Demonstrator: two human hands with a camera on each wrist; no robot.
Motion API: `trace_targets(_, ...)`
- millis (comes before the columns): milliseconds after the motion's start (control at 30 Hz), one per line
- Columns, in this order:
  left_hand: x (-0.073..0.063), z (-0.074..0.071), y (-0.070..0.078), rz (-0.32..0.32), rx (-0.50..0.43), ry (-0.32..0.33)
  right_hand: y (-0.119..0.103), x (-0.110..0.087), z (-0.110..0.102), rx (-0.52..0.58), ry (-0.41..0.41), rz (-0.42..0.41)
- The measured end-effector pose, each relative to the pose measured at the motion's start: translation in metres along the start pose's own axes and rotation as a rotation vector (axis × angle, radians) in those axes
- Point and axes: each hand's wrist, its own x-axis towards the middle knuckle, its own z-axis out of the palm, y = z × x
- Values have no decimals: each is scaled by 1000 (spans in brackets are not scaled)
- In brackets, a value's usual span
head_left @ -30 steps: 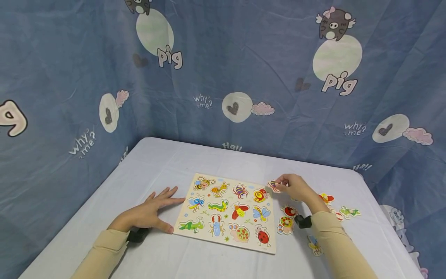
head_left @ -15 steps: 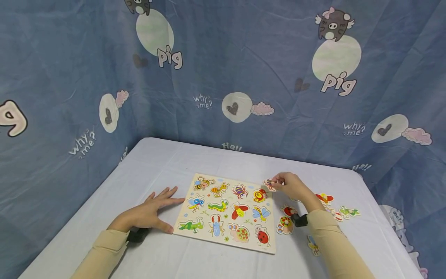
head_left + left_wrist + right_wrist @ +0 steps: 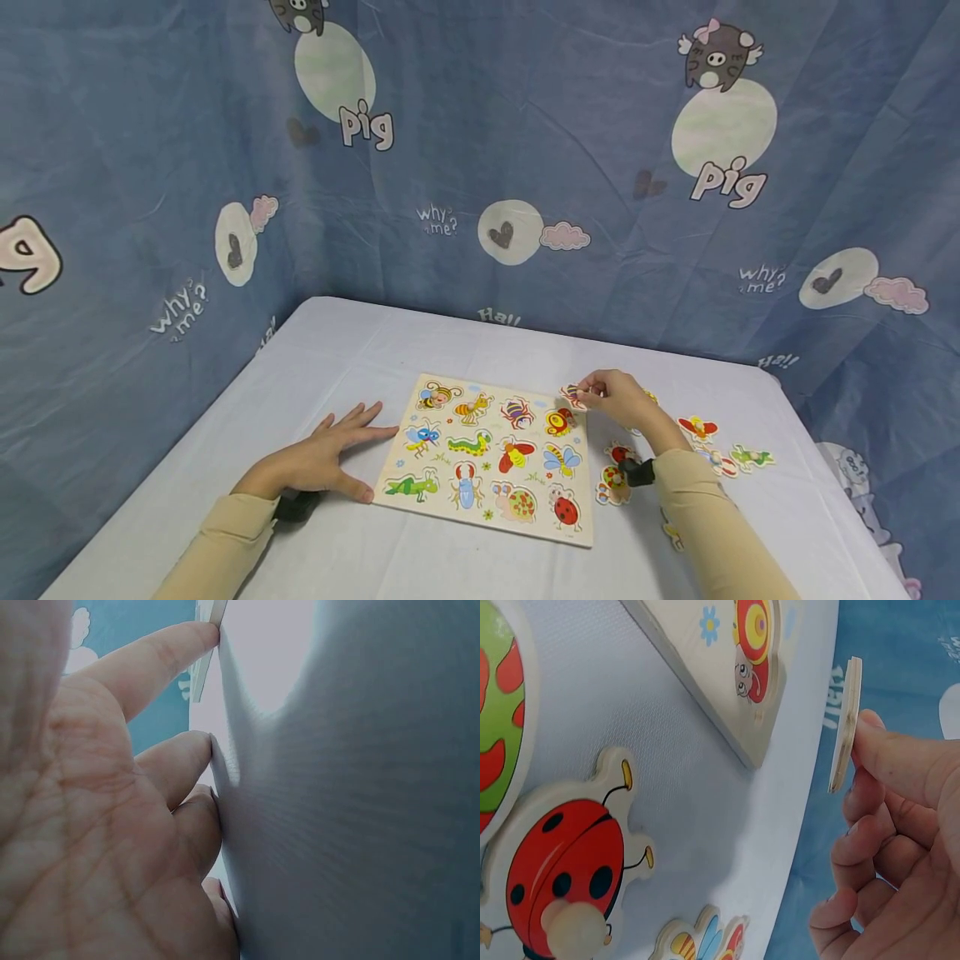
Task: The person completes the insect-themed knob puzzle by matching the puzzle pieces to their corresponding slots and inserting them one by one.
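A wooden insect puzzle board [image 3: 540, 533] lies flat, with several printed bugs in rows. My left hand [image 3: 322, 454] rests spread on the cloth beside it, thumb and index fingertip at its left edge. In the left wrist view, one fingertip of the left hand [image 3: 97, 802] meets the board's side. My right hand [image 3: 622, 402] pinches a spider puzzle piece [image 3: 572, 397] over the board's far right corner. Seen from the right wrist, the spider piece [image 3: 844, 727] is edge-on between thumb and fingers, held above the table; its printed face is hidden there.
Right of the board lie loose pieces: a ladybug [image 3: 619, 454], a snail [image 3: 613, 487], a red-winged bug [image 3: 698, 428] and a green grasshopper [image 3: 750, 456]. The ladybug piece [image 3: 555, 862] has a round wooden knob. A blue printed curtain [image 3: 450, 150] hangs behind the white-covered table [image 3: 315, 350].
My right hand has moved a little to the left with the spider piece, from beside the board to over its far right corner. The left hand and the board have stayed put.
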Motion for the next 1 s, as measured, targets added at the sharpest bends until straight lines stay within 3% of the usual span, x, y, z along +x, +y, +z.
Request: trace_targets(1000,0,1,-2,-1,0,5,-8,10,14,25,-15,-15)
